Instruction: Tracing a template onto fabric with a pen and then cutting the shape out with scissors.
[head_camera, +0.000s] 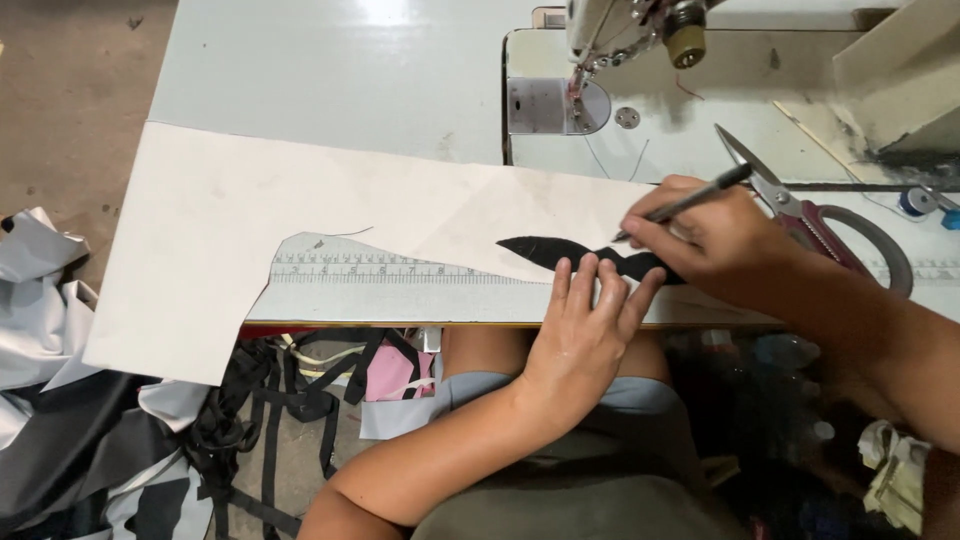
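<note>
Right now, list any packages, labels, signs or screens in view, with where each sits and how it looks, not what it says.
No packages, signs or screens in view.
Nearest thing to a label: the printed ruler scale set along the table's front edge, a long pale strip with fine dark marks, running under the white paper sheet.
The left hand presses a black cut-out beside it; the right hand holds a pen.

Sewing machine (640, 30) sits at the back of the pale surface (330, 70), with big pink-handled scissors (810, 215) off to the right — a blue bobbin (915, 202) just past them. Down on the floor (60, 90) there's a heap of black straps (290, 400) and grey fabric (35, 300).
</note>
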